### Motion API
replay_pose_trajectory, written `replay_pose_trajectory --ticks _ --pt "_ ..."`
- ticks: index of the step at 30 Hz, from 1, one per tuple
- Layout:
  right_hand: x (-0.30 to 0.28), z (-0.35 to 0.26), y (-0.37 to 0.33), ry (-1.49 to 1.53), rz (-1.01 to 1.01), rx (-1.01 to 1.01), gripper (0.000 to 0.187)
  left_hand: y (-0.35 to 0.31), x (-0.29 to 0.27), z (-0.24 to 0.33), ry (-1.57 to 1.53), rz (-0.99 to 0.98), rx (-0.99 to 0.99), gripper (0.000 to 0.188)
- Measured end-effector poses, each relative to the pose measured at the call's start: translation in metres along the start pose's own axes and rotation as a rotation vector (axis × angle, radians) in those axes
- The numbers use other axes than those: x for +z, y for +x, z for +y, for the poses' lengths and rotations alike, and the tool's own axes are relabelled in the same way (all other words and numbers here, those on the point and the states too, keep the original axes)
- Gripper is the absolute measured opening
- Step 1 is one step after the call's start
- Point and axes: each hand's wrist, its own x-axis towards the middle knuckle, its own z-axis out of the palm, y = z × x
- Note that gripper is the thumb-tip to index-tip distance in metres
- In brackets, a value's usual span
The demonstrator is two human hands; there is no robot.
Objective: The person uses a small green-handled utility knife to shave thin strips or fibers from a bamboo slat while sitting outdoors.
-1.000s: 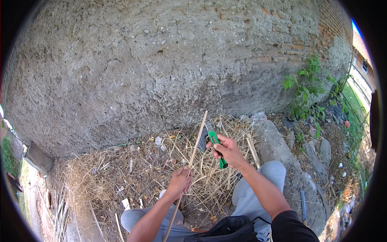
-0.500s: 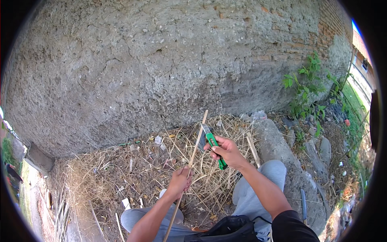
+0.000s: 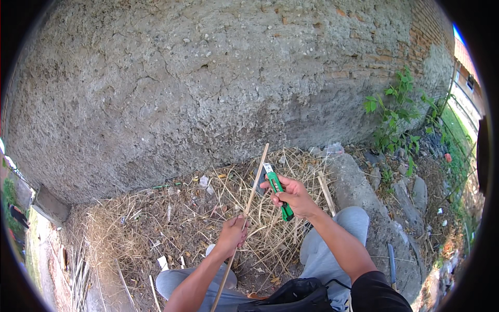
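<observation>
My left hand (image 3: 232, 236) is closed round a long, thin wooden strip (image 3: 255, 186). The strip slants from between my knees up toward the wall, its upper end free above the hand. In my right hand (image 3: 292, 199) is a green utility knife (image 3: 278, 191), gripped by its handle, with a short length of blade out. The blade's tip lies at the right edge of the strip, a little below its upper end; whether it touches cannot be made out. Pale shavings and thin slivers (image 3: 270, 234) cover the ground below both hands.
A rough plastered wall (image 3: 208, 104) rises close in front. Beside my right knee runs a stone ledge (image 3: 353, 182), with a long blade-like tool (image 3: 391, 262) on it. A split wooden piece (image 3: 326, 192) leans near the ledge. A leafy green plant (image 3: 397, 112) grows at the right.
My right hand has shifted the knife slightly down, and less of its blade shows now. The strip's upper end sits a touch lower. My left hand keeps its hold in nearly the same place.
</observation>
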Motion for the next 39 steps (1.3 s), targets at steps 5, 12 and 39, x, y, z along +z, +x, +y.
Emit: replay_pose_trajectory --ticks 5,12,39 --pt "-0.005 0.001 0.001 0.112 -0.019 -0.021 0.052 0.003 -0.001 -0.003 0.010 -0.017 0.004 0.033" --pt "-0.011 0.004 0.003 0.239 -0.049 0.011 0.052 0.004 0.001 -0.005 0.014 -0.022 -0.008 0.034" --pt "-0.015 0.014 0.001 0.000 -0.106 0.119 0.073 0.001 -0.002 -0.001 -0.009 -0.015 -0.009 0.032"
